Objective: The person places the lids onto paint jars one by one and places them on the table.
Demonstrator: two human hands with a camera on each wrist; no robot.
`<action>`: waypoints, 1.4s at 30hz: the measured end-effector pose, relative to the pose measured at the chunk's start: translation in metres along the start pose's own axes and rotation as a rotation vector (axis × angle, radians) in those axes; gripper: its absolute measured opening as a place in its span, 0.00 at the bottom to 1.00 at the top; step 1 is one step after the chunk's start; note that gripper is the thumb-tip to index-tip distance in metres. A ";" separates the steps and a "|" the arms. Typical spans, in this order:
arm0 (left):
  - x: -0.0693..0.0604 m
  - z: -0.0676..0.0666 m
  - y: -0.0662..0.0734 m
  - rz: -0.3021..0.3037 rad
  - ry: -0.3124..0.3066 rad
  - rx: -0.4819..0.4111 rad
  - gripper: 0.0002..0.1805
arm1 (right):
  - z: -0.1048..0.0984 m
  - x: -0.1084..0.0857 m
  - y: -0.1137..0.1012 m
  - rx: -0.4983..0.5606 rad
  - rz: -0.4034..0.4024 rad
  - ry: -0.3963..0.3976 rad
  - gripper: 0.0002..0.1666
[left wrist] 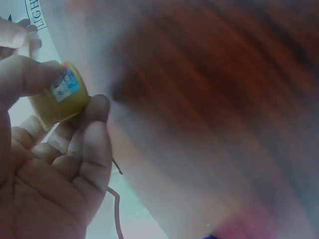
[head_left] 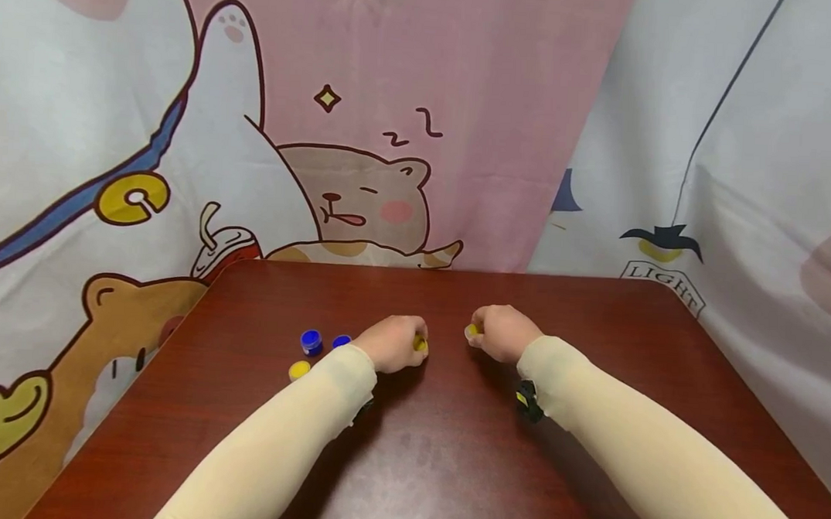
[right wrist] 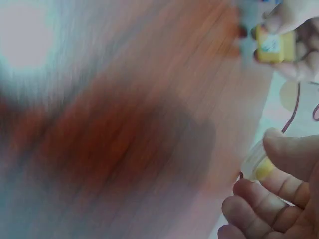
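Observation:
Above the far middle of the table, my left hand [head_left: 396, 345] pinches a small yellow paint pot [left wrist: 62, 94] between thumb and fingers. A blue and white label shows on the pot's side in the left wrist view. Level with it to the right, my right hand [head_left: 504, 333] pinches a small round translucent piece [right wrist: 255, 160] with yellow in it. Fingers cover much of that piece, so I cannot tell whether it is a lid or another pot. The two hands are apart, with a gap of bare tabletop between them.
Left of my left hand stand a blue pot [head_left: 310, 342], a second blue pot [head_left: 341, 341] partly behind the hand, and a yellow pot [head_left: 300, 370] beside the sleeve. They rest on a dark red-brown table [head_left: 434, 462]. A printed cartoon curtain [head_left: 505, 124] hangs behind its far edge.

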State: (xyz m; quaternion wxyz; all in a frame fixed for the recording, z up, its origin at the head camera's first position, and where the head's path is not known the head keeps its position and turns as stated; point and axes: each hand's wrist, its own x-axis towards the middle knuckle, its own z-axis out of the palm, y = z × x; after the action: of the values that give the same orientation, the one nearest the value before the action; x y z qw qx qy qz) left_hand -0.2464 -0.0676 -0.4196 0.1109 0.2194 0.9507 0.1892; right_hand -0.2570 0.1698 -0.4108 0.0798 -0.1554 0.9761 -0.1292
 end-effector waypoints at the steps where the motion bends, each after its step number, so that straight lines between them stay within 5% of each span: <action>1: 0.000 0.001 -0.001 0.001 0.001 -0.006 0.12 | -0.001 -0.002 -0.003 0.031 -0.006 0.002 0.18; 17: -0.006 0.005 -0.007 0.044 -0.004 -0.077 0.17 | 0.008 -0.023 -0.029 0.338 -0.060 0.032 0.20; 42: -0.010 0.010 -0.001 0.090 0.015 -0.121 0.19 | 0.023 -0.025 -0.032 0.434 -0.126 0.038 0.17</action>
State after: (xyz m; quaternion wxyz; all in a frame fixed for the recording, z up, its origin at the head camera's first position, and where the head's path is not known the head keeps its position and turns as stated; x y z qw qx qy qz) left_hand -0.2352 -0.0702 -0.4279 0.1081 0.2532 0.9275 0.2527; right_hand -0.2201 0.1431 -0.4213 0.0848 -0.1927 0.9151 -0.3439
